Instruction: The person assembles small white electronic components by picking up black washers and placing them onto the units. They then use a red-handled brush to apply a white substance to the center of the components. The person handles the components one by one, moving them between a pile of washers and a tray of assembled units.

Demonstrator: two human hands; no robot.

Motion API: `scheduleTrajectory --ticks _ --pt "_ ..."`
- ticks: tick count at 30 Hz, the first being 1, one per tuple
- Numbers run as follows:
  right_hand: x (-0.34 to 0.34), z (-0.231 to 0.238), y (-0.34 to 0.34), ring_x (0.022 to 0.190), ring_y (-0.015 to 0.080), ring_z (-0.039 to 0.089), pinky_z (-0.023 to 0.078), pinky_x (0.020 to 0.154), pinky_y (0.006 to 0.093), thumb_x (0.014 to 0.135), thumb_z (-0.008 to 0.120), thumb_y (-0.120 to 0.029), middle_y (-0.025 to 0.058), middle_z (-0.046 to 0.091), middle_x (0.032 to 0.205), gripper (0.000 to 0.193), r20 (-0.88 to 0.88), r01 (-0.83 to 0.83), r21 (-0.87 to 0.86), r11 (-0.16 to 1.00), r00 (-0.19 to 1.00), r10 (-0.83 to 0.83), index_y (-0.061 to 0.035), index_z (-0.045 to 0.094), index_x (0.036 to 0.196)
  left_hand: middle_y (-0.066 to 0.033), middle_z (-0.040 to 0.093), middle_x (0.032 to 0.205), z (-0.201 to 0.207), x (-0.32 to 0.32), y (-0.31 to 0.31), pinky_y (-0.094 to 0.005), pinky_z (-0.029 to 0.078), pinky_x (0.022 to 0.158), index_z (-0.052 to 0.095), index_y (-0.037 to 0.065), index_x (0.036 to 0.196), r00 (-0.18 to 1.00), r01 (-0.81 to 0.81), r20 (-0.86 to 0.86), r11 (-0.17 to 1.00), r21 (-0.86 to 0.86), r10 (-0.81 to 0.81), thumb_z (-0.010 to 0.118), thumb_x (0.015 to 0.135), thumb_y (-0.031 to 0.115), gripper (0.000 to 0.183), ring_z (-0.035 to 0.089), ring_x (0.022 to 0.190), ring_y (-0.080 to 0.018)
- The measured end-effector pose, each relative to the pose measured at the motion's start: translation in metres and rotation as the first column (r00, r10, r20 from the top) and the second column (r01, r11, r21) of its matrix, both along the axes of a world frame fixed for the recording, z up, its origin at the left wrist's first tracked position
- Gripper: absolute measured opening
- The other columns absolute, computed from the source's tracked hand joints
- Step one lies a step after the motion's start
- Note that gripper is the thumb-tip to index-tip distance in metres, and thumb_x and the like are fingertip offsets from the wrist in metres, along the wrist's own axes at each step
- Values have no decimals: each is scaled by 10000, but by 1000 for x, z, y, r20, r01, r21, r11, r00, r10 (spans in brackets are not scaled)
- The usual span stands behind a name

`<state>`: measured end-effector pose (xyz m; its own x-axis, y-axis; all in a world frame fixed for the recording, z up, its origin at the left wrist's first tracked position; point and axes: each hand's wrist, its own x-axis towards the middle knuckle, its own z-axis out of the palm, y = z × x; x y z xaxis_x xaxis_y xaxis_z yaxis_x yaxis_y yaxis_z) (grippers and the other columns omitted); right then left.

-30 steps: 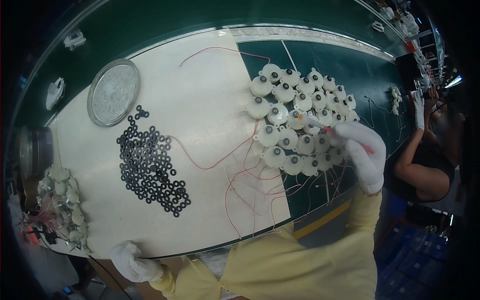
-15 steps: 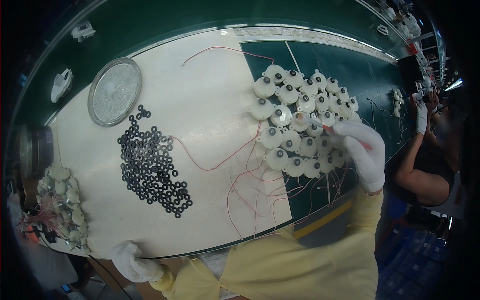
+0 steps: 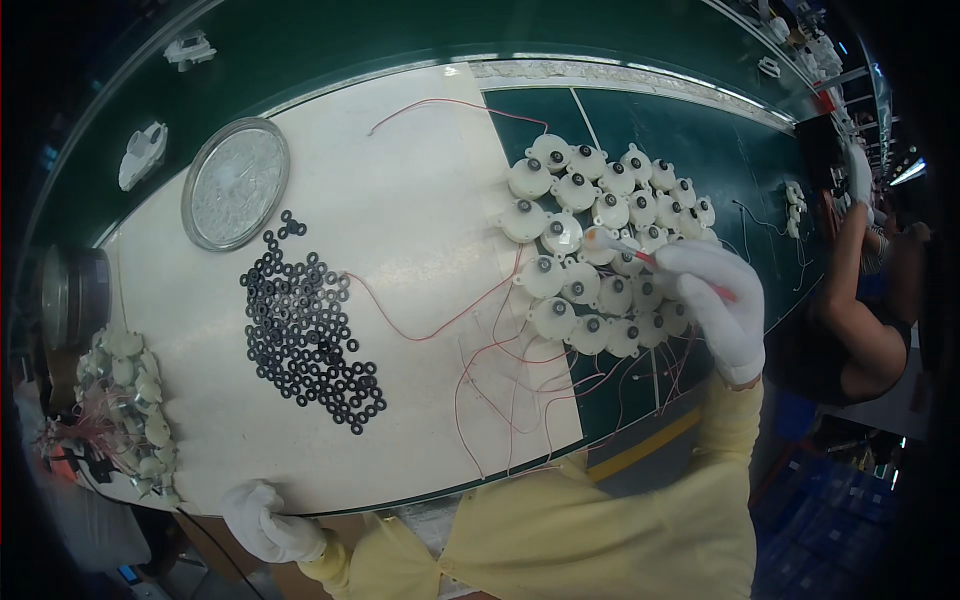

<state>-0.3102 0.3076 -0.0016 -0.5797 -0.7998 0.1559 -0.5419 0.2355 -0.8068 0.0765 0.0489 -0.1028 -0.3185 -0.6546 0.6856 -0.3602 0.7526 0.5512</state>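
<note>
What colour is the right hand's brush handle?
Red: the brush handle shows best in the head view.

Smooth plastic, shiny metal, matt cloth.
The housings look like smooth, slightly glossy plastic; the rings matt and rubbery; the dish shiny and metallic; the right glove matt fabric; the board smooth with a dull sheen.

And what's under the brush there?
Beneath the brush, held in the right hand, lie round white parts. Its bristles hide some of one part's top; what sits there can't be seen.
</note>
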Motion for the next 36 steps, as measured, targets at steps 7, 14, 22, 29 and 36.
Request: scheduleTrajectory --ticks 7,14,22,29,36 --pt "5 1 16 845 186 646 489 756 292 874 602 -39 139 704 1001 268 82 118 7 993 990 -118 27 696 1116 -87 447 628 -1 4 -1 -350 345 564 577 -30 772 1000 7 8 1000 2 -7 465 862 139 223 441 600 -233" --pt "-3 3 0 906 174 647 482 815 275 919 591 -63 141 702 1045 268 38 125 -92 988 992 -122 40 676 1151 -82 448 619 -2 4 -1 -349 354 562 601 -32 824 1000 27 -1 1000 4 -27 458 892 146 238 439 601 -229" --pt "-20 7 -39 899 185 656 497 833 293 955 570 -64 133 706 1051 261 -198 0 -52 999 980 -11 28 664 1180 -78 446 607 1 4 -5 -343 349 544 596 -27 840 997 63 40 995 -73 -60 455 913 150 238 429 587 -223" --pt "-25 3 -45 869 157 653 499 796 267 956 571 -50 119 711 1043 251 -202 -1 -53 999 979 -10 16 670 1177 -75 441 597 4 2 -5 -350 346 533 577 -22 820 995 83 62 994 -69 -79 449 914 137 224 427 576 -229" --pt "-29 4 -63 862 142 643 503 778 266 961 576 -72 113 713 1055 256 -132 26 6 1000 991 -25 2 669 1188 -77 449 596 2 2 -6 -362 350 541 553 -15 781 997 75 40 994 -76 -72 459 920 163 245 442 581 -243"
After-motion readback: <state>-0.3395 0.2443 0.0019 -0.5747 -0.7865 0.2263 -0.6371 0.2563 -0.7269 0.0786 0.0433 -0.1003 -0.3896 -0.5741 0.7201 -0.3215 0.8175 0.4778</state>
